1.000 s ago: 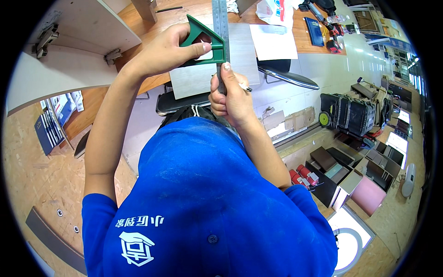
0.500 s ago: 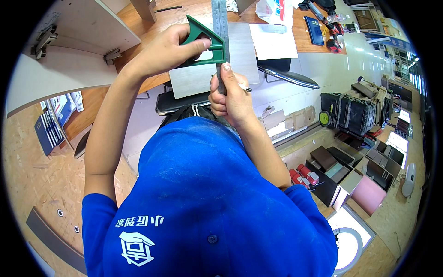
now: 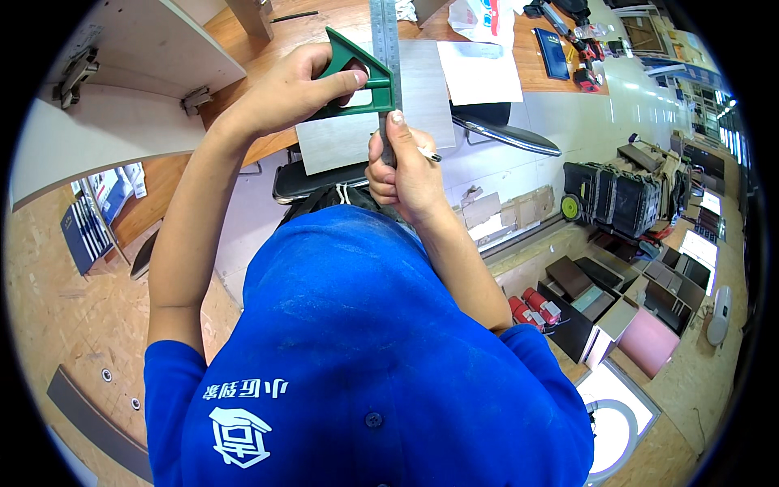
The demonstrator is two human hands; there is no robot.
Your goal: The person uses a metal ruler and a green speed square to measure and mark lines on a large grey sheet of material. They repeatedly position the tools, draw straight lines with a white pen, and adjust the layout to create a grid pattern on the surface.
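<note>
My left hand (image 3: 284,91) is closed round the green head of a combination square (image 3: 380,100), its thumb laid across the frame. The square's steel ruler (image 3: 385,36) runs away from me through the head. Just below the head, my right hand (image 3: 415,177) grips the near end of the ruler between thumb and curled fingers. A slim pen or pencil (image 3: 430,154), white with a dark tip, also pokes out from that hand. Beneath the square lies a flat grey board (image 3: 339,144), overhanging the near edge of the wooden table (image 3: 288,50).
White paper (image 3: 487,77), a plastic bag (image 3: 477,20), a dark blue book (image 3: 553,53) and a red-and-black power tool (image 3: 586,77) lie on the right of the table. A pale cabinet panel with hinges (image 3: 134,61) stands at left. Chair parts (image 3: 515,136) show under the table.
</note>
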